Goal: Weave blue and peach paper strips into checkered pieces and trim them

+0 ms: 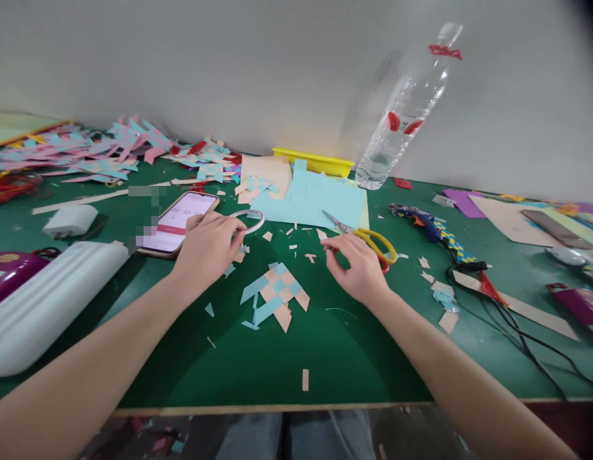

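Observation:
My left hand point(210, 241) is closed around the near edge of a narrow white ring that looks like a roll of tape point(256, 223). My right hand point(356, 265) is curled with thumb and index fingertips together; whether anything is between them I cannot make out. Just behind it lie scissors point(380, 243) with yellow handles, partly covered by the hand, their blades pointing back left. Between my hands, a woven checkered piece point(280, 287) of light blue and peach paper strips lies flat, with loose strip ends sticking out.
Small paper scraps point(310, 257) dot the green table. Light blue paper point(315, 195) and a yellow tray point(320, 163) sit at the back. A phone point(179, 223) lies left, a bottle point(402, 121) leans on the wall, and cables point(521, 335) run at right.

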The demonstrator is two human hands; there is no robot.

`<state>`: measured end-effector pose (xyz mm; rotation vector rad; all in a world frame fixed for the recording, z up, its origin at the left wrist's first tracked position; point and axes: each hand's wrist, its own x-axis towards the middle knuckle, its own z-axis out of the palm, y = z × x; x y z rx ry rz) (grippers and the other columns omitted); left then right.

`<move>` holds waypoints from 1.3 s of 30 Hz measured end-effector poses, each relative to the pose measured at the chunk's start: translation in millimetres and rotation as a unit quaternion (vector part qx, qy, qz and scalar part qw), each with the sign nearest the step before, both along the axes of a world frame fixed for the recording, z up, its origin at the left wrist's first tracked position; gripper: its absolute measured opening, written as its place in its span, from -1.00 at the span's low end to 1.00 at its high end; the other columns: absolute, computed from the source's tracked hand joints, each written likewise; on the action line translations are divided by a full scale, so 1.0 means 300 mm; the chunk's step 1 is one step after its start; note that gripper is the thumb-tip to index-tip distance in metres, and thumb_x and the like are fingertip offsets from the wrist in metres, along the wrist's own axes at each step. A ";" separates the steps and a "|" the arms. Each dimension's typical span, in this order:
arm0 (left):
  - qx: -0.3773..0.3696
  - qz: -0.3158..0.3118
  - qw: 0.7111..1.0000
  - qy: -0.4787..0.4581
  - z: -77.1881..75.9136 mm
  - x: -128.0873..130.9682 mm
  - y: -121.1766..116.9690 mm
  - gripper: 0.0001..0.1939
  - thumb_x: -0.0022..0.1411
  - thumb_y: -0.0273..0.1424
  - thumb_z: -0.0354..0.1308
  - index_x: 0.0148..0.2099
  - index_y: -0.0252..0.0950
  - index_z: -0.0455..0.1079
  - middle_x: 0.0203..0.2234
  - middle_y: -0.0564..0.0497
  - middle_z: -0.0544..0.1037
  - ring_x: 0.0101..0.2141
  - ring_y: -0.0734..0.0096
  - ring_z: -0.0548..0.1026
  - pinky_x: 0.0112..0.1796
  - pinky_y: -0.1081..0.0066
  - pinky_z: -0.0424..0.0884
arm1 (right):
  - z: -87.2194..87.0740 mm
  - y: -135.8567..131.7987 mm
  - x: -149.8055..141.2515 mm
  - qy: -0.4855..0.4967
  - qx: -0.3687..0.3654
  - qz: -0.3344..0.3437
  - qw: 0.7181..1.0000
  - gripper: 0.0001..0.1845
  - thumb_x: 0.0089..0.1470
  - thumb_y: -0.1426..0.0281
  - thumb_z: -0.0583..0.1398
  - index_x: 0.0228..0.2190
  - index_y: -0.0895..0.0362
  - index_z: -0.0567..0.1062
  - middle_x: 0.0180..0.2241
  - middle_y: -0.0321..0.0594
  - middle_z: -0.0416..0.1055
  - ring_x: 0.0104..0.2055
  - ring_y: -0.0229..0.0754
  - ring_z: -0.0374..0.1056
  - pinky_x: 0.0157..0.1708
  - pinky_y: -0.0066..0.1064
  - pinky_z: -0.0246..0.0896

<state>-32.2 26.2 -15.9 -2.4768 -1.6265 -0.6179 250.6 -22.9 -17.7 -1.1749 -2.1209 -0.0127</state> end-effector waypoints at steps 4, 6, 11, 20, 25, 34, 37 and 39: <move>0.061 -0.006 0.997 -0.046 0.016 0.024 -0.018 -0.75 0.37 -0.30 -0.12 -0.14 -0.22 0.38 -0.32 -0.07 0.57 -0.12 0.16 0.46 0.03 0.07 0.11 | 0.020 -0.014 -0.073 -0.004 0.006 0.076 0.997 -0.73 0.16 0.48 0.04 -0.13 0.06 0.42 -0.17 -0.20 0.50 -0.09 -0.16 0.39 -0.06 -0.20 0.31; 0.084 -0.018 0.992 -0.089 0.019 0.035 -0.025 -0.77 0.36 -0.29 -0.07 -0.14 -0.22 0.39 -0.31 -0.04 0.58 -0.14 0.18 0.47 0.04 0.09 0.14 | 0.038 -0.012 -0.121 0.002 0.004 0.102 0.995 -0.71 0.16 0.48 0.03 -0.10 0.07 0.41 -0.13 -0.18 0.49 -0.04 -0.15 0.37 0.03 -0.15 0.26; 0.096 -0.041 0.983 -0.150 0.019 0.053 -0.040 -0.79 0.34 -0.30 0.00 -0.14 -0.26 0.41 -0.35 -0.01 0.60 -0.31 0.29 0.52 0.00 0.16 0.20 | 0.058 0.028 -0.227 0.043 -0.057 0.121 0.990 -0.61 0.17 0.44 0.02 0.04 0.15 0.33 0.01 -0.10 0.40 0.07 -0.12 0.30 0.09 -0.17 0.24; 0.025 -0.056 0.984 -0.167 0.027 0.085 -0.064 -0.77 0.24 -0.38 0.07 -0.06 -0.24 0.41 -0.31 -0.01 0.60 -0.26 0.24 0.52 -0.07 0.20 0.34 | 0.001 0.049 -0.247 0.085 -0.113 0.137 0.980 -0.45 0.16 0.43 0.02 0.19 0.14 0.16 0.22 -0.06 0.16 0.25 -0.10 0.09 0.16 -0.14 0.19; -0.019 -0.049 0.979 -0.196 0.018 0.089 -0.071 -0.72 0.23 -0.36 0.09 -0.02 -0.26 0.44 -0.26 -0.05 0.60 -0.23 0.22 0.52 -0.20 0.28 0.43 | -0.011 0.047 -0.225 0.069 -0.117 0.149 0.980 -0.42 0.16 0.44 0.03 0.21 0.14 0.13 0.23 -0.07 0.13 0.26 -0.09 0.06 0.20 -0.11 0.13; -0.054 -0.046 0.975 -0.208 0.019 0.087 -0.073 -0.69 0.23 -0.28 0.12 -0.03 -0.28 0.47 -0.22 -0.06 0.61 -0.26 0.22 0.57 -0.19 0.29 0.49 | -0.015 0.040 -0.238 0.139 -0.099 0.159 0.972 -0.70 0.11 0.50 0.07 -0.08 0.14 0.39 0.00 -0.08 0.32 0.09 -0.17 0.25 0.05 -0.25 0.27; -0.068 -0.069 0.974 -0.204 0.018 0.091 -0.080 -0.67 0.23 -0.26 0.12 -0.02 -0.27 0.46 -0.22 -0.04 0.62 -0.27 0.23 0.59 -0.20 0.31 0.51 | -0.019 0.040 -0.240 0.194 -0.091 0.157 0.964 -0.81 0.10 0.50 0.10 -0.22 0.10 0.41 -0.09 -0.14 0.38 0.01 -0.20 0.32 0.02 -0.27 0.29; -0.071 -0.086 0.973 -0.200 0.013 0.091 -0.087 -0.67 0.24 -0.25 0.11 0.00 -0.26 0.46 -0.22 -0.03 0.62 -0.26 0.24 0.59 -0.19 0.33 0.51 | -0.021 0.042 -0.239 0.229 -0.105 0.145 0.957 -0.89 0.09 0.48 0.14 -0.30 0.08 0.43 -0.17 -0.19 0.43 -0.08 -0.22 0.37 -0.02 -0.28 0.33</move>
